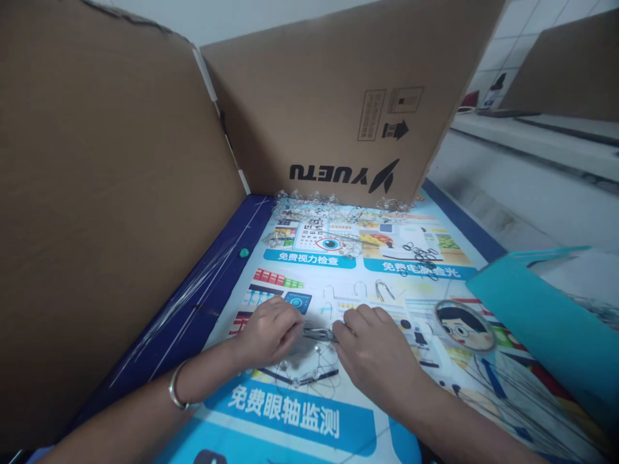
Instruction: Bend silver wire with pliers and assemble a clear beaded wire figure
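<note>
My left hand [269, 332] and my right hand [372, 348] rest close together on a printed poster mat [290, 419]. Both hands are closed in a pinch around small metal pliers [318, 334] and a thin wire piece that lie between them. Below the hands a dark wire strand with small clear beads [309, 376] lies on the mat. A silver bangle [175, 386] circles my left wrist. What the fingertips grip is too small to make out fully.
Cardboard walls stand at the left [97, 193] and the back [338, 96]. A heap of clear beads [333, 203] lies along the back wall. Dark rings [420, 254] and bent wire hooks [382, 290] lie on the mat. A teal box [546, 328] sits at the right.
</note>
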`<state>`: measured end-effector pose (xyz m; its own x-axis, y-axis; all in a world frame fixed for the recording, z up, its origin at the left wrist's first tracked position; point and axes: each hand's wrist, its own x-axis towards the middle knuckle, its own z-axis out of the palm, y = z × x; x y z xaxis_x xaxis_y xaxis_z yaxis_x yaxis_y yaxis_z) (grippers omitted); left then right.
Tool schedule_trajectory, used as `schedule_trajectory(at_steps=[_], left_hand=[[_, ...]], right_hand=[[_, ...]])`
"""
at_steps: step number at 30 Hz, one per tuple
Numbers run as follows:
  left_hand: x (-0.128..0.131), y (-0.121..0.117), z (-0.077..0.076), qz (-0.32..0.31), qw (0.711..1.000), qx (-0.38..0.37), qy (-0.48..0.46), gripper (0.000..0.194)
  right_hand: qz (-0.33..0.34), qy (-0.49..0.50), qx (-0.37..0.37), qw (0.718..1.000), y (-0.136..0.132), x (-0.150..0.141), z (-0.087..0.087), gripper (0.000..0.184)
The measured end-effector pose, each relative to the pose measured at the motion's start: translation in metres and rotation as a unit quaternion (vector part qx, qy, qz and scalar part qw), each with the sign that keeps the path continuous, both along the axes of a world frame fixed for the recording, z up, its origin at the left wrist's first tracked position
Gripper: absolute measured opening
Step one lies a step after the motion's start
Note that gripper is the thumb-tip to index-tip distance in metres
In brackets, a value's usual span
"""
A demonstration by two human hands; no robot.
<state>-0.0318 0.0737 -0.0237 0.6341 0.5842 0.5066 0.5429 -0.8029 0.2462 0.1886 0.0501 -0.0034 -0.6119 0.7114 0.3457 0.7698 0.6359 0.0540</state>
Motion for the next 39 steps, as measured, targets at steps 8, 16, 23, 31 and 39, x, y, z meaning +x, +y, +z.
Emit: schedule_trajectory(at_steps=[8, 16, 23, 31, 39], left_hand=[[0.001, -0.002, 0.001, -0.008, 1.0, 0.017, 0.009, 0.012], [0.001, -0.001, -0.001, -0.032, 0.999, 0.039, 0.017, 0.012], [-0.001, 0.0, -0.002, -0.063, 0.996, 0.055, 0.028, 0.013], [0.0, 0.0, -0.002, -0.067, 0.994, 0.081, 0.034, 0.014], [0.0, 0.0, -0.002, -0.067, 0.991, 0.105, 0.046, 0.014]], right_hand=[[0.014, -0.002, 0.043, 0.999, -0.002, -0.002, -0.003, 0.005], [0.027, -0.009, 0.067, 0.997, -0.001, -0.001, -0.006, 0.005], [0.026, -0.027, 0.058, 0.998, 0.0, 0.002, -0.008, 0.006], [0.018, -0.019, 0.054, 0.998, -0.001, 0.002, -0.012, 0.008], [0.001, -0.013, 0.059, 0.998, -0.002, 0.004, -0.012, 0.01]])
